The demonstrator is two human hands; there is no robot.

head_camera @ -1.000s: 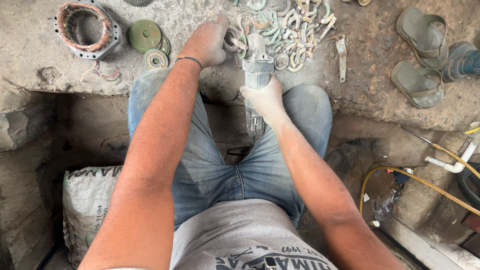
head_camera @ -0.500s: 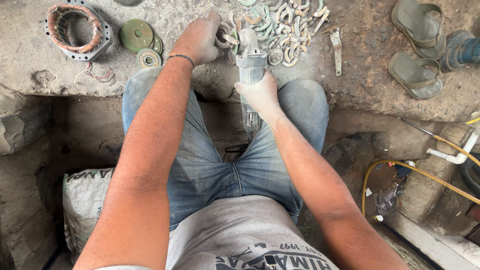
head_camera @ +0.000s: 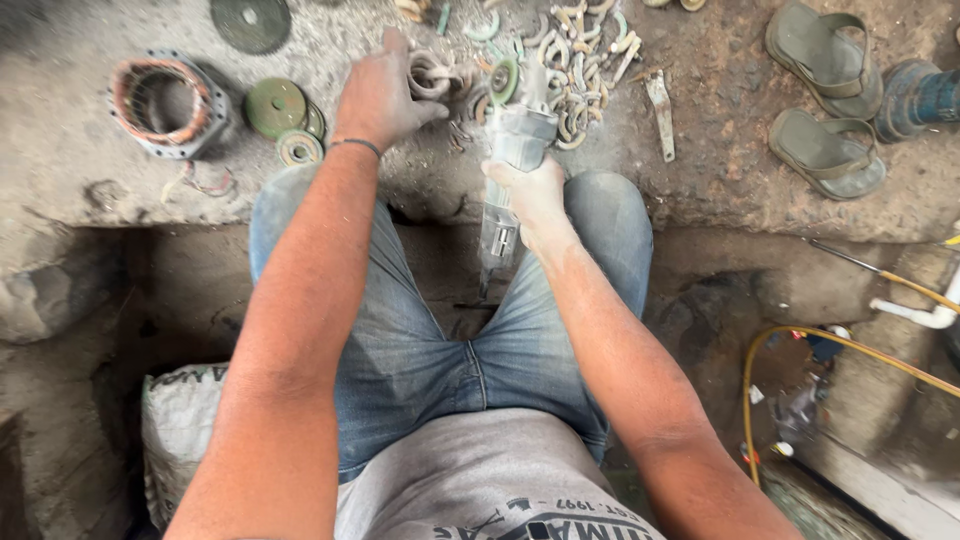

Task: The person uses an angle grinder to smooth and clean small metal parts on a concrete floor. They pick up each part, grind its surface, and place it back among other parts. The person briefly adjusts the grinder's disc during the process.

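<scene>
My right hand (head_camera: 530,195) grips the body of a grey angle grinder (head_camera: 505,170) that points away from me, its green disc (head_camera: 503,80) near the far end. My left hand (head_camera: 385,95) holds a small curved metal ring piece (head_camera: 432,75) on the dusty ground, just left of the disc. A pile of several similar curved metal pieces (head_camera: 575,70) lies right behind the grinder. I sit with both knees in blue jeans at the edge of the raised ground.
A round motor stator (head_camera: 165,105) with copper windings lies far left, with green grinding discs (head_camera: 278,110) beside it and one more (head_camera: 250,22) at the top. A pair of grey-green sandals (head_camera: 825,95) lies at right. A yellow hose (head_camera: 800,345) and white pipe (head_camera: 925,312) run at lower right. A white sack (head_camera: 180,430) sits lower left.
The view has shifted slightly. My left hand stays on the metal piece and my right hand keeps its grip on the grinder, with little movement of either.
</scene>
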